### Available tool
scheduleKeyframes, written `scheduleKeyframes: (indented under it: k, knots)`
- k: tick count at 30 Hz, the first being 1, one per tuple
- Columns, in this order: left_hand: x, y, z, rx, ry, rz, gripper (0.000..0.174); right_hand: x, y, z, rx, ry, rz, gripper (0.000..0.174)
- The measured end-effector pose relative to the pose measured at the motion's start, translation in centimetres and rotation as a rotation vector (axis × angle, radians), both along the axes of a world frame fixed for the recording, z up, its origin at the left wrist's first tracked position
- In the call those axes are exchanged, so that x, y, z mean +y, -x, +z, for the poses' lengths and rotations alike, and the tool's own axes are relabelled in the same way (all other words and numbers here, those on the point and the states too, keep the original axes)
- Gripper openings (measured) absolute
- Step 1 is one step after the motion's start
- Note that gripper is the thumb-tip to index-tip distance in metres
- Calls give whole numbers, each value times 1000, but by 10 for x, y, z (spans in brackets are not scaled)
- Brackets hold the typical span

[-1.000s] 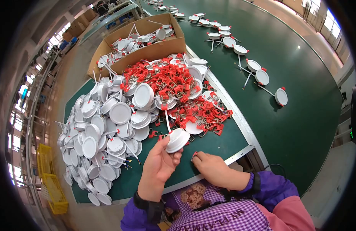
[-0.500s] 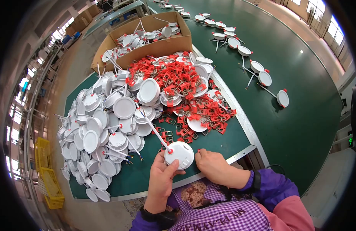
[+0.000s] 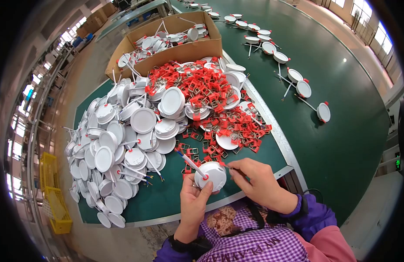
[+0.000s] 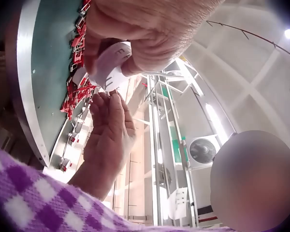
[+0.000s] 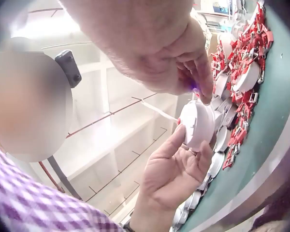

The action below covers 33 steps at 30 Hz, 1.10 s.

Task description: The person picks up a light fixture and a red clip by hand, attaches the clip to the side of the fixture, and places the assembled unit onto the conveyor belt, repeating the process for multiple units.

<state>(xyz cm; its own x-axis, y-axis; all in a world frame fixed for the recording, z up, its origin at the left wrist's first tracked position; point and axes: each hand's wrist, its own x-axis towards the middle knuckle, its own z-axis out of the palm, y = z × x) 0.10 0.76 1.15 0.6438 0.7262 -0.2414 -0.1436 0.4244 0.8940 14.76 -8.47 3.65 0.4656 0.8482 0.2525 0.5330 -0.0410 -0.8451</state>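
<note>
My left hand holds a round white lamp by its rim, thumb on its back, the cable sticking up to the left. At the lamp's upper right edge, my right hand pinches a small red clip between thumb and forefinger. The right wrist view shows the lamp gripped from below by the left hand, with right fingertips at its top edge. In the left wrist view the right hand reaches the lamp; the clip there is mostly hidden.
A heap of white lamps covers the table's left side, with a pile of red clips beside it. Behind stands a cardboard box of lamps. Lamps lie in a row on the green surface to the right.
The lamp has turned its back up and moved right in my left hand. My right hand has risen from near the table edge to the lamp's rim with the red clip.
</note>
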Motion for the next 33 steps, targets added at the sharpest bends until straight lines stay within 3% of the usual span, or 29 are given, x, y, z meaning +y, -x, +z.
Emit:
scheduleKeyframes:
  k: [16,22,25,27,31,33]
  knots:
    - [-2,5,-9,91,-297,-45,28,4,19,-17,2,-87,-25,14]
    - [-1,8,-13,144,-443,-41,26,4,16,-16,76,30,-9,15]
    - [-2,11,-7,161,-425,-76,28,4,14,-27,85,-72,12,15]
    - [-4,10,-7,-9,-246,-29,30,1,13,-24,249,-19,30,23]
    - [-6,15,-6,-22,-158,-28,33,-1,13,-9,442,92,24,33]
    - [-9,17,-5,24,-163,33,34,0,17,-7,622,210,157,38]
